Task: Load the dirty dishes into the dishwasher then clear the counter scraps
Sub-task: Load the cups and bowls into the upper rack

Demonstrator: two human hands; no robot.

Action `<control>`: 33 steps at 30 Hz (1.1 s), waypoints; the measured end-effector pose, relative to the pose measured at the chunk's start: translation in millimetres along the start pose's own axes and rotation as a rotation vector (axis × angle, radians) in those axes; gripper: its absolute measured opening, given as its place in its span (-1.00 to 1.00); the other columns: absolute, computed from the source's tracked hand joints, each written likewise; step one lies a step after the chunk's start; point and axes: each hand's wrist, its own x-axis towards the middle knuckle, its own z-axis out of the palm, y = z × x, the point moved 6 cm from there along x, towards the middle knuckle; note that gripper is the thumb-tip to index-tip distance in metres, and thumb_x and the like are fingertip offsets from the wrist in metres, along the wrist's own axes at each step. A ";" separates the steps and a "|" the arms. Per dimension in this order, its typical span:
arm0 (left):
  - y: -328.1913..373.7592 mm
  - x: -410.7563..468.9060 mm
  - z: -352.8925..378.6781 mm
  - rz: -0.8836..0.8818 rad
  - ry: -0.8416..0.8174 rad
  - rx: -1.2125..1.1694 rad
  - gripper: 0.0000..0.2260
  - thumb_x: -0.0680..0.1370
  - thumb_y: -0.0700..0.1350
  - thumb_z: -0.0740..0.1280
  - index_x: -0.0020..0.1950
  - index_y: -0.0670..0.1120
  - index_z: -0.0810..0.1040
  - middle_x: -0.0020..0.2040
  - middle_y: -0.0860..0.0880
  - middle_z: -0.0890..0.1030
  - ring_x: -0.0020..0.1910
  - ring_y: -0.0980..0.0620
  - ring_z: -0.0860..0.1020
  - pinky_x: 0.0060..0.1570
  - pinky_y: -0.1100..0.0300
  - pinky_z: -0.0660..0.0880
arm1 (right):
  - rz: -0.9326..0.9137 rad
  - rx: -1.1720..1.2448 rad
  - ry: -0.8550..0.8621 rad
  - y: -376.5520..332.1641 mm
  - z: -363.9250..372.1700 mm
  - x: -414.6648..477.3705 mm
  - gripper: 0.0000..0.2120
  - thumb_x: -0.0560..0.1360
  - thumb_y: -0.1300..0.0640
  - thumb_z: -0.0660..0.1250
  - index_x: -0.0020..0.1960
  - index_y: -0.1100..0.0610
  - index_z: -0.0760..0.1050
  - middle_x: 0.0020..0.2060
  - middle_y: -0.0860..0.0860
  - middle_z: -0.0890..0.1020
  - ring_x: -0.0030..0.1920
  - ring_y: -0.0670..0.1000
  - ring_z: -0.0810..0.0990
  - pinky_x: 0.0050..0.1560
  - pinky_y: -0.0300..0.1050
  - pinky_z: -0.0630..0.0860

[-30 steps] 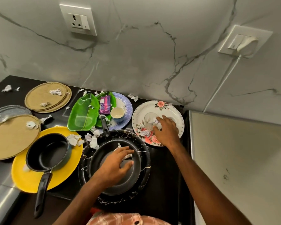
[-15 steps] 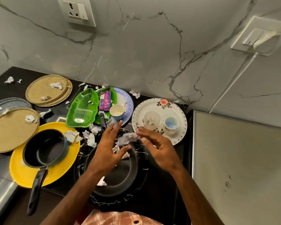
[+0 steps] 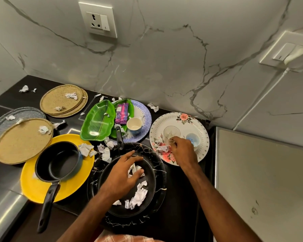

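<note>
While L hand (image 3: 122, 175) over pan (image 3: 148, 165), R hand (image 3: 182, 151) at plate (image 3: 199, 130) scraps (image 3: 162, 148)

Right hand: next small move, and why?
Probably pinch the crumpled scraps on the floral plate and carry them to the frying pan. The right hand is at those scraps beside the glass, whether gripping I cannot tell, and other scraps lie in the pan by the left hand.
</note>
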 end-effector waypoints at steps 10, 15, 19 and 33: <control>13.3 10.8 -2.8 -0.332 0.005 -1.068 -0.52 0.61 0.27 0.23 0.41 0.02 0.49 0.29 -0.06 0.63 0.23 -0.06 0.64 0.24 -0.06 0.56 | -0.451 0.376 -0.039 -62.8 -25.3 -105.5 -0.69 0.59 0.23 0.42 0.30 0.02 0.64 0.16 -0.08 0.70 0.17 -0.18 0.65 0.18 -0.23 0.60; 26.0 21.4 -2.7 -0.371 -0.023 -1.116 -0.51 0.63 0.21 0.17 0.26 -0.16 0.58 0.15 -0.28 0.67 0.13 -0.25 0.65 0.23 -0.18 0.53 | -0.474 0.269 -0.153 -88.1 -17.7 -130.2 -0.58 0.64 0.04 0.34 0.48 -0.19 0.44 0.11 -0.10 0.66 0.05 -0.14 0.63 0.08 -0.14 0.60; 21.6 21.1 -2.4 -0.344 -0.001 -0.934 -0.55 0.64 0.21 0.20 0.21 -0.14 0.59 0.07 -0.24 0.70 0.10 -0.28 0.66 0.24 -0.30 0.52 | -0.419 -0.021 -0.241 -89.7 -11.9 -125.3 -0.34 0.64 -0.14 0.27 0.60 -0.34 -0.01 -0.07 -0.06 0.68 -0.15 -0.06 0.61 -0.06 -0.02 0.60; -7.4 10.1 -23.5 -0.315 0.150 -0.667 -0.56 0.56 0.39 0.19 0.11 0.07 0.56 0.01 -0.22 0.65 -0.04 -0.24 0.67 0.04 -0.22 0.63 | -0.328 0.116 -0.525 -86.5 6.5 -134.1 -0.54 0.58 -0.22 0.35 0.45 -0.39 0.34 -0.20 -0.08 0.68 -0.29 -0.14 0.58 -0.10 -0.15 0.62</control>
